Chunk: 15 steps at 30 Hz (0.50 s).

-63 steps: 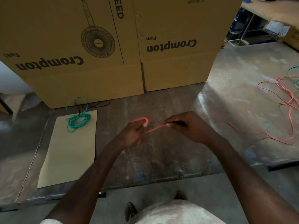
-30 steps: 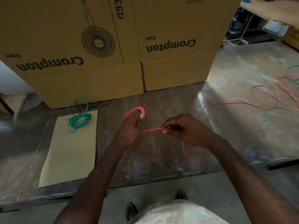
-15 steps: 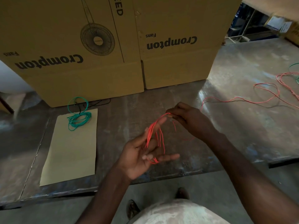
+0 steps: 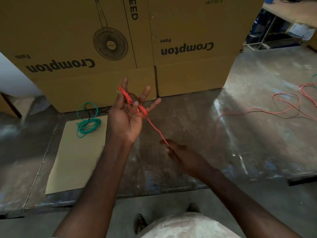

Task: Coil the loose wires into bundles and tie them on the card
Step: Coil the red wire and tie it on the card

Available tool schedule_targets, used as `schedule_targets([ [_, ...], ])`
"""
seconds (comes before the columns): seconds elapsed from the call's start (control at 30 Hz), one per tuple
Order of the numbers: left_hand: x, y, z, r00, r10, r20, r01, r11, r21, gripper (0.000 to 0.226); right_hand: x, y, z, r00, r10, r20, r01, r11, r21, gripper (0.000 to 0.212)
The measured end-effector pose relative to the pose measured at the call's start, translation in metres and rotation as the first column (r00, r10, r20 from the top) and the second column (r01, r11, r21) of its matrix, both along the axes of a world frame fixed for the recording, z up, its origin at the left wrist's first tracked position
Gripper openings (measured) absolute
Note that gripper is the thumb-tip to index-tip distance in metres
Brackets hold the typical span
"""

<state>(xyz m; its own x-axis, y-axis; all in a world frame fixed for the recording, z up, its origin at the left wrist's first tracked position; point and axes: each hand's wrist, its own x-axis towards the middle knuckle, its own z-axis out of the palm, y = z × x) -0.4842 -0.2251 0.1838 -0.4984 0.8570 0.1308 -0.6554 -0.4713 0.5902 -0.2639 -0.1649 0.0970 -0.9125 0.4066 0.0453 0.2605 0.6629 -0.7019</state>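
You stand at a worn, scuffed metal work surface (image 4: 197, 134) with pale glare patches and scratches across it. Your left hand (image 4: 127, 115) is raised palm-up with fingers spread wide, and several turns of the red wire (image 4: 155, 128) lie looped across the palm, between thumb and fingers. From that loop a single strand runs down and right to your right hand (image 4: 181, 154), which pinches it between thumb and fingertips — this hand is blurred, so the exact grip is hard to read. The remaining red wire trails loose over the surface to the far right, in open curves near the frame edge. At left, the tan card (image 4: 75, 157) lies flat on the surface; the green wire bundle (image 4: 87, 125) rests on its far end, with a loose loop extending off the card toward the cardboard boxes (image 4: 120, 48). Two of these boxes — each printed "Crompton Fans" upside down, one with a fan drawing — stand side by side along the back. A bench (image 4: 291, 11) shows at upper right. Your shoes (image 4: 140, 223) show on the floor below.
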Motion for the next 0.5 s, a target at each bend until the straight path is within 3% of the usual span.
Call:
schedule_targets([
  [0.07,-0.003,0.010,-0.008,0.959,0.148,-0.240,-0.190,0.968,-0.161,0.051,-0.002,-0.012,0.010,0.998,0.054,0.016,-0.055,0.998,0.035,0.036],
  [0.1,-0.003,0.012,-0.011,0.894,0.189,-0.406,-0.287,0.938,-0.195,0.051,-0.002,-0.014,0.014,0.998,0.061,0.011,-0.061,0.996,0.067,0.032],
  [0.13,-0.003,0.013,-0.017,0.779,0.188,-0.598,-0.390,0.892,-0.228,0.050,-0.001,-0.013,0.020,0.999,0.047,-0.006,-0.046,0.994,0.098,0.026],
  [0.2,-0.003,0.008,-0.033,0.432,0.055,-0.900,-0.589,0.773,-0.235,0.046,0.001,-0.002,0.027,1.000,-0.016,-0.020,0.019,0.989,0.149,0.016],
  [0.23,-0.004,0.004,-0.045,0.286,-0.027,-0.958,-0.645,0.734,-0.213,0.044,0.002,0.005,0.034,0.999,-0.041,-0.013,0.043,0.983,0.181,0.013],
  [0.27,-0.006,-0.001,-0.059,0.195,-0.092,-0.976,-0.676,0.709,-0.202,0.041,0.004,0.011,0.040,0.999,-0.048,-0.002,0.048,0.975,0.217,0.013],
  [0.4,-0.006,-0.014,-0.108,0.031,-0.273,-0.962,-0.663,0.714,-0.224,0.027,0.005,0.027,0.067,1.000,-0.018,0.008,0.014,0.940,0.342,0.025],
  [0.43,0.001,-0.016,-0.113,0.036,-0.283,-0.958,-0.635,0.734,-0.241,0.026,0.004,0.033,0.071,1.000,-0.029,-0.008,0.030,0.934,0.357,0.026],
  [0.5,0.020,-0.022,-0.116,0.196,-0.285,-0.938,-0.567,0.748,-0.346,0.035,0.003,0.050,0.079,0.994,-0.076,-0.084,0.101,0.931,0.351,0.025],
])
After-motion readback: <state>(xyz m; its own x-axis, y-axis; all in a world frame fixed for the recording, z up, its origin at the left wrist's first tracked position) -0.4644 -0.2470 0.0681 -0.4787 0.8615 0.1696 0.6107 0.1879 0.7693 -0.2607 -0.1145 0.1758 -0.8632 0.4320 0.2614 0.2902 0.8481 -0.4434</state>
